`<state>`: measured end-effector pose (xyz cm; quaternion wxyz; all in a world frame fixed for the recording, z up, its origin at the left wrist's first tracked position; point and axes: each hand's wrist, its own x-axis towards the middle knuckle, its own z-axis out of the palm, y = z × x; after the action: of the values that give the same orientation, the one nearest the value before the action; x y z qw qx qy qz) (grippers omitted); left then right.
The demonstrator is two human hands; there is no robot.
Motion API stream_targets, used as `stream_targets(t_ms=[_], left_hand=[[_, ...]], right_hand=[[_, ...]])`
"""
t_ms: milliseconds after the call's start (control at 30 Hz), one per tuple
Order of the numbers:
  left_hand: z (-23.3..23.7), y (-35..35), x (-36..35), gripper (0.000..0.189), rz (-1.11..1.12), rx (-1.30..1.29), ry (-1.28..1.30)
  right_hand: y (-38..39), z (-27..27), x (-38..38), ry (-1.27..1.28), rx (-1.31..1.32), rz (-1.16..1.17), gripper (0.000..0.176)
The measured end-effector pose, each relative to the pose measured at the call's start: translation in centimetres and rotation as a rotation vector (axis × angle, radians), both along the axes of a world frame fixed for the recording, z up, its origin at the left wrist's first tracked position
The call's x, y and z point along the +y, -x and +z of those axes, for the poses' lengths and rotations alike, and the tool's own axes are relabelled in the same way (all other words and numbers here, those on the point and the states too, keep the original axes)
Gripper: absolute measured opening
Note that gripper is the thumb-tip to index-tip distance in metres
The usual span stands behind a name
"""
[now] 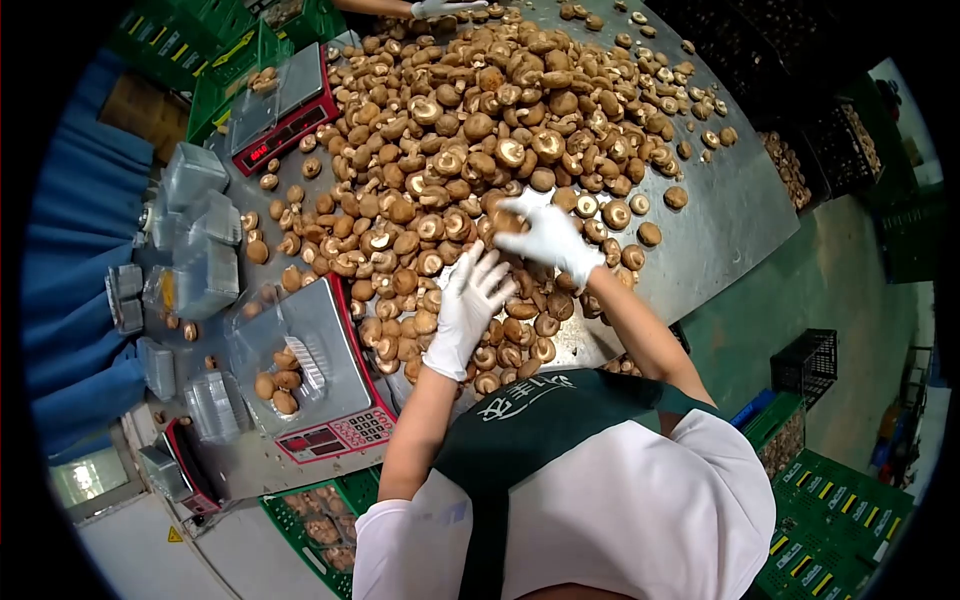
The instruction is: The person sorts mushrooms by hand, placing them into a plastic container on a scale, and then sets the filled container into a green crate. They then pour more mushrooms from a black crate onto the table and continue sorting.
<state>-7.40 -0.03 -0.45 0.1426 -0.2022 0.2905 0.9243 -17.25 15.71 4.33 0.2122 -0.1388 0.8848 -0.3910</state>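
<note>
A large heap of brown shiitake mushrooms point(480, 125) covers the metal table point(735, 215). My right hand point(552, 240), in a white glove, is at the near side of the heap, with thumb and fingers closed around a brown mushroom point(503, 216). Just left of it, my left hand point(466, 308), gloved too, lies over the mushrooms with its fingers stretched out. Nothing shows in its grip. On the red scale point(352, 432) to the left sits a clear plastic tray point(318, 385) with several mushrooms in it.
A second red scale point(290, 130) stands at the far left. Clear plastic boxes point(205, 270) are stacked along the left edge. Green crates point(840, 520) stand on the floor at the lower right. Another person's gloved hand point(447, 8) reaches in at the far edge.
</note>
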Motion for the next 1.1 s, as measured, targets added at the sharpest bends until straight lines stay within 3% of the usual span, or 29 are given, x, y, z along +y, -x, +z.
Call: stream_targets(t_ms=[67, 133, 167, 233, 300, 400, 467, 533, 633, 667, 767, 867, 967, 1067, 1100], left_hand=[[0.9, -0.8, 0.5, 0.068, 0.001, -0.103, -0.187], [0.1, -1.2, -0.2, 0.059, 0.034, -0.135, -0.306], [0.0, -1.7, -0.2, 0.049, 0.086, -0.184, -0.238], [-0.9, -2.6, -1.3, 0.044, 0.11, -0.195, -0.367], [-0.2, -3.2, -1.7, 0.044, 0.142, -0.222, -0.365], [-1.0, -3.7, -2.5, 0.048, 0.005, -0.135, -0.376], [-1.2, -3.9, -2.5, 0.054, -0.097, -0.079, -0.248], [-1.0, -3.8, -2.5, 0.062, -0.096, -0.072, -0.289], [-1.4, -3.9, -2.3, 0.069, -0.118, 0.037, -0.26], [-1.4, -3.8, -2.2, 0.069, -0.119, 0.036, -0.263], [-1.1, -3.7, -2.1, 0.071, -0.196, 0.07, -0.191], [-0.6, -3.6, -2.1, 0.068, -0.232, 0.098, -0.167], [-0.8, -3.6, -2.3, 0.068, -0.234, 0.078, -0.239], [-0.8, -3.5, -2.4, 0.069, -0.215, 0.095, -0.212], [-0.7, -3.6, -2.4, 0.069, -0.211, 0.095, -0.211]], right_hand=[[-3.1, 0.9, -1.2, 0.107, 0.135, 0.252, 0.051], [-4.2, -0.3, -1.5, 0.28, 0.234, 0.411, 0.045], [-3.2, -0.7, -1.7, 0.266, 0.231, 0.354, 0.042], [-0.3, 0.8, -2.0, 0.126, 0.264, 0.016, 0.039], [5.1, -1.9, -1.6, -0.31, 0.451, -0.142, 0.06], [8.0, -4.5, -2.3, -0.543, 0.613, -0.088, 0.068], [8.0, -4.9, -2.2, -0.509, 0.547, -0.008, 0.064], [7.7, -5.8, -0.6, -0.437, 0.656, 0.017, 0.056], [5.8, -7.1, 2.1, -0.266, 0.551, 0.009, 0.045], [4.8, -7.1, 3.0, -0.346, 0.442, 0.006, 0.045], [2.9, -8.6, 5.0, -0.189, 0.487, -0.039, 0.046], [1.7, -6.9, 5.7, -0.094, 0.425, -0.012, 0.048], [1.4, -2.3, 5.5, -0.344, 0.185, 0.367, 0.057], [3.1, -3.2, 4.9, -0.169, 0.116, 0.233, 0.055], [4.1, -5.3, 4.7, -0.108, 0.392, 0.146, 0.051]])
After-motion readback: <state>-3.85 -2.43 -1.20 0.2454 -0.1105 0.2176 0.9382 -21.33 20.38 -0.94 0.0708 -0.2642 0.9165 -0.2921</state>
